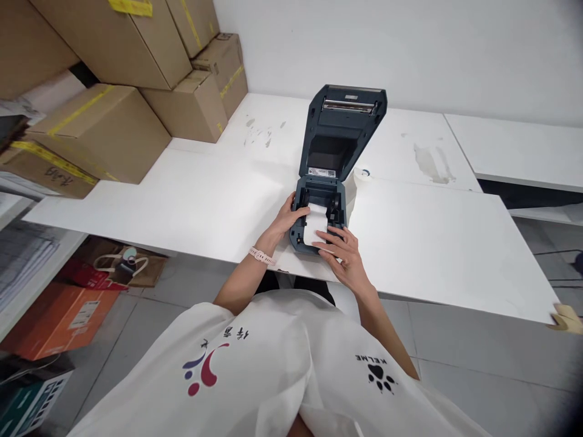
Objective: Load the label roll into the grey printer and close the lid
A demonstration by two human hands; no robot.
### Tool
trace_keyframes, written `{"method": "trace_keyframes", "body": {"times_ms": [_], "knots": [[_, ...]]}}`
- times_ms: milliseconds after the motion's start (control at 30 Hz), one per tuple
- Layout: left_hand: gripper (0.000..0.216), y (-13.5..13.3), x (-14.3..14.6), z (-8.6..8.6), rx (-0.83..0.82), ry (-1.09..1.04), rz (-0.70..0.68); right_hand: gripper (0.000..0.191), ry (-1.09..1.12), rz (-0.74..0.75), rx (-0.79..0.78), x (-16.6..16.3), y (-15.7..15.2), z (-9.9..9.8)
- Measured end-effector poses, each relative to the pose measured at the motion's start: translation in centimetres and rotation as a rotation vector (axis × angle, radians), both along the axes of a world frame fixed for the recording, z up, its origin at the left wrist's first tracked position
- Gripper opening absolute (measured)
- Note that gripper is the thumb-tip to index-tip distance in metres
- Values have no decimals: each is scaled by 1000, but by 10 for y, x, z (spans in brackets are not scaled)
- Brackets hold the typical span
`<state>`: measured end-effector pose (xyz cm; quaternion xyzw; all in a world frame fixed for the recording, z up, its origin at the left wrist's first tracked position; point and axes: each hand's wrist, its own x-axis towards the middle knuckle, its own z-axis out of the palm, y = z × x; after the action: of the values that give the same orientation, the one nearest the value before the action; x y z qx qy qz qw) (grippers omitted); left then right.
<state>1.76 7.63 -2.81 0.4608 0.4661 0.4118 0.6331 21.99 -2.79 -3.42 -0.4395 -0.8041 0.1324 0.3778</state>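
Label printer [325, 182] sits at the near edge of the white tabletop [191, 200], lid [346, 121] swung up and back, paper bay exposed. White label strip [315, 226] runs out of the bay toward the front. Left hand [289, 218] grips the printer's left wall, thumb lying on the strip's edge, other fingers curled around the outside. Right hand [345, 255] rests at the near right corner, fingers [332, 238] spread flat, tips touching the strip's end. A spare roll [363, 174] sits just right of the printer. Cardboard boxes [113, 127] are stacked far left. Risks as I see them: strip skews if one side is pressed harder than the other, causing a misfeed; printer is close to the edge, so a downward push could tip or slide it off; lid dropping would catch fingers.
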Motion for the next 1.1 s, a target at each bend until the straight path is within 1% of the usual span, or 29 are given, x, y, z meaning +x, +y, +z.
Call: {"method": "trace_keyframes", "body": {"times_ms": [100, 233, 367, 500, 800, 933, 967, 1000, 1067, 1100], "knots": [[96, 2, -1, -3, -6, 4, -20, 24, 39, 38, -103, 6, -1, 3], [98, 3, -1, -6, -7, 2, -35, 21, 70, 70, -179, 10, -1, 4], [103, 4, -1, -5, -10, 0, -21, 16, 147, 69, -194, 10, -2, 2], [103, 4, 0, -3, -12, -6, -5, 15, 191, 58, -204, 10, -2, 2], [104, 4, 1, -1, -33, -3, 8, 20, 129, 47, -228, 12, -1, 7], [103, 6, 1, 2, -21, 1, 4, 21, 142, 57, -254, 16, -1, 9], [102, 6, 1, 3, -22, 8, 0, 20, 140, 80, -278, 21, -1, 10], [102, 4, 1, 4, -26, 16, -3, 21, 133, 137, -313, 28, 0, 11], [104, -4, 0, 6, -21, 32, -11, 28, 155, 322, -386, 45, 6, 17], [106, -11, -1, 6, -14, 40, -15, 34, 204, 390, -398, 54, 12, 21]]}}
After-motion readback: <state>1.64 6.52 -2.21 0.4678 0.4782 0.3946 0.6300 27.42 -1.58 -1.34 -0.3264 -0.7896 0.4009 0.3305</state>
